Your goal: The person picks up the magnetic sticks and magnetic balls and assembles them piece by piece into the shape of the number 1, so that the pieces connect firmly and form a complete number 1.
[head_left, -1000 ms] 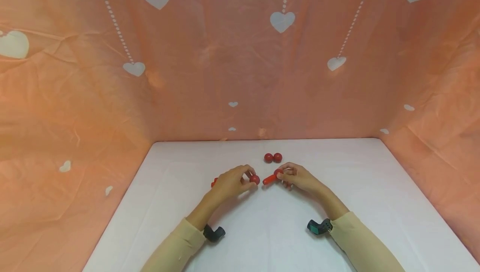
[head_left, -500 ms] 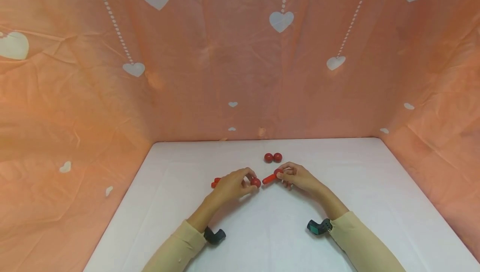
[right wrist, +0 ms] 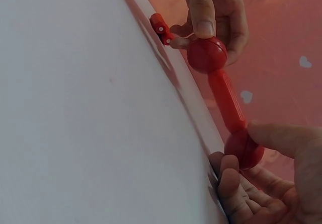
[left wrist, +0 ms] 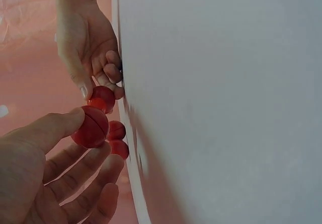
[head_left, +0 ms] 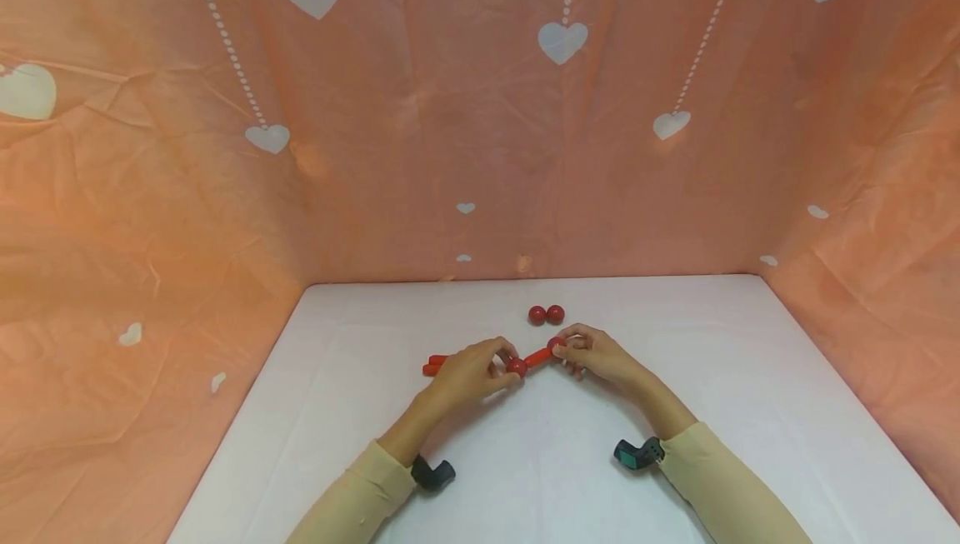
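My left hand [head_left: 468, 373] pinches a glossy dark red ball [right wrist: 206, 55] between thumb and fingers. Opposite it, my right hand [head_left: 600, 355] grips a second red ball [right wrist: 245, 150], its fingertips covering part of the surface. A short orange-red rod [right wrist: 227, 100] with ribbed sides spans the two balls, one at each end, so the three pieces form a dumbbell shape. In the head view the rod slants down toward the left hand. Seen from the left wrist, the left ball [left wrist: 90, 127] hides most of the rod, and a groove line runs across it.
Two more red balls [head_left: 546, 315] sit side by side on the white table [head_left: 540, 461], beyond the hands. Two orange-red rods [head_left: 432, 365] lie left of the left hand, partly behind it. An orange cloth [head_left: 465, 127] with white hearts walls the back and sides.
My left hand has brought its ball slightly right and down, closing the gap to the rod's free end. The right hand has stayed nearly still, holding its ball and the rod.
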### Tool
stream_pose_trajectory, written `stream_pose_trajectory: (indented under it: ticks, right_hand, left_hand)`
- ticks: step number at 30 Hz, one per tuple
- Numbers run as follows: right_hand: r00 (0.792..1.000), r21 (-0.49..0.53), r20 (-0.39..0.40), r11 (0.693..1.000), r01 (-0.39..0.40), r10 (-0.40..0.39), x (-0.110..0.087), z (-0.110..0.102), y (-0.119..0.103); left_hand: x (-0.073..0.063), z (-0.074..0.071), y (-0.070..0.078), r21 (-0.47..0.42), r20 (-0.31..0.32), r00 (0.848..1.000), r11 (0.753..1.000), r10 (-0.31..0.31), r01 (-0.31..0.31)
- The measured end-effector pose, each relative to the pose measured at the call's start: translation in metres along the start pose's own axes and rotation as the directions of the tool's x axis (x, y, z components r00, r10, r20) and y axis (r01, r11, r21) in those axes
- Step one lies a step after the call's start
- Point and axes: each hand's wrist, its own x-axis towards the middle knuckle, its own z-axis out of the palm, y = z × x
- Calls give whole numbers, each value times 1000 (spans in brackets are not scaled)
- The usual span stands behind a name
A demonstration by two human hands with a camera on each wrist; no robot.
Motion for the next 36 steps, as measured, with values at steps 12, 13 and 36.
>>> stream_pose_trajectory:
  ticks: [12,13,36]
  right_hand:
    - [1000,-35,21,999,18,-17,0,-2,0]
    - [1000,-34,22,999,14,-13,0,-2,0]
    - [987,-253,-44,958,136,-152,-1,9,-5]
  left_hand:
    - [-1,1,-1,23,4,1000,1000,-2,1]
    - [-1,1,-2,21,5,1000,1000,-4,4]
    - [-2,-2,-7,6,4,998,998,-61,61]
